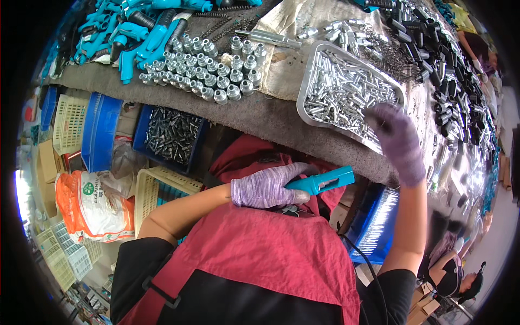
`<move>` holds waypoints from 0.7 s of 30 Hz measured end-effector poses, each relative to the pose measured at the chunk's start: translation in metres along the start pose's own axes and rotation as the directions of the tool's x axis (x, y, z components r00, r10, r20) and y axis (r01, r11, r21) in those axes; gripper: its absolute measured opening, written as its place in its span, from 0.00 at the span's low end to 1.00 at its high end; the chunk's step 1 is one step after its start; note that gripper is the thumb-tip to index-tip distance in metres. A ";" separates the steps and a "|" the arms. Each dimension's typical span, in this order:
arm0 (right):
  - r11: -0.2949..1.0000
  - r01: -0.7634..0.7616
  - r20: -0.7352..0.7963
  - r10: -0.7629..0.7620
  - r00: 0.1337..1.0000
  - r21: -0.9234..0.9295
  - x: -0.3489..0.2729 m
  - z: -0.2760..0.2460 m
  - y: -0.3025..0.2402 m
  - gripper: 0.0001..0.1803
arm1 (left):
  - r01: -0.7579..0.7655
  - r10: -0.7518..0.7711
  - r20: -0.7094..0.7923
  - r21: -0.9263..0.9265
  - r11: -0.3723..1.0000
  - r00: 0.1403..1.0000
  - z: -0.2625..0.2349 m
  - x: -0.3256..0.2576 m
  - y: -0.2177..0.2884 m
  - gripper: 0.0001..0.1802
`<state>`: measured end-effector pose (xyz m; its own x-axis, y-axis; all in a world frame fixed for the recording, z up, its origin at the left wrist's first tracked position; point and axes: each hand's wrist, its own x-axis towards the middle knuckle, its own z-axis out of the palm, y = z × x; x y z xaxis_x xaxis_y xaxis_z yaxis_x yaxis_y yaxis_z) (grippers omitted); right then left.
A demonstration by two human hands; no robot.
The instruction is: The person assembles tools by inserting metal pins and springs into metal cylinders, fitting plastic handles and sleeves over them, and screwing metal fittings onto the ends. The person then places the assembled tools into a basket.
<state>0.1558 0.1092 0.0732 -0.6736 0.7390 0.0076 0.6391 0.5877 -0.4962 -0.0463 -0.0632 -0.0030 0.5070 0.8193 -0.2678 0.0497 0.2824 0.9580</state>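
In front of my apron, my left hand in a purple knit glove is closed around a teal plastic tool housing. The housing points to the right, and a long slot is open along its side. My right hand, gloved the same way, is over the near right corner of a metal tray. Its fingers are curled together; whatever they hold, if anything, is hidden. Loose small silver metal pins fill the tray.
Silver cylindrical fittings stand in rows left of the tray, below piled teal housings. Springs and black parts lie beyond. Blue bins sit under the bench edge. Another person is at lower right.
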 end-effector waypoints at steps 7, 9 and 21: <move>0.853 0.127 0.017 -0.137 0.990 -0.506 0.058 0.015 0.056 0.09 | 0.074 -0.071 0.032 -0.133 0.988 0.997 -0.003 -0.006 0.006 0.28; 0.819 0.145 0.081 -0.120 0.989 -0.555 0.065 0.011 0.045 0.10 | 0.154 -0.150 0.037 -0.254 0.955 0.988 -0.004 -0.011 0.005 0.27; 0.749 0.189 0.192 -0.084 0.978 -0.635 0.073 0.006 0.045 0.09 | 0.094 -0.127 -0.050 -0.429 0.899 0.991 -0.010 -0.019 -0.006 0.25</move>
<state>0.1334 0.1876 0.0457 -0.7835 0.6102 -0.1173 0.5874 0.7889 0.1806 -0.0646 -0.0750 -0.0044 0.4534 0.8005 -0.3920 -0.2766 0.5445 0.7918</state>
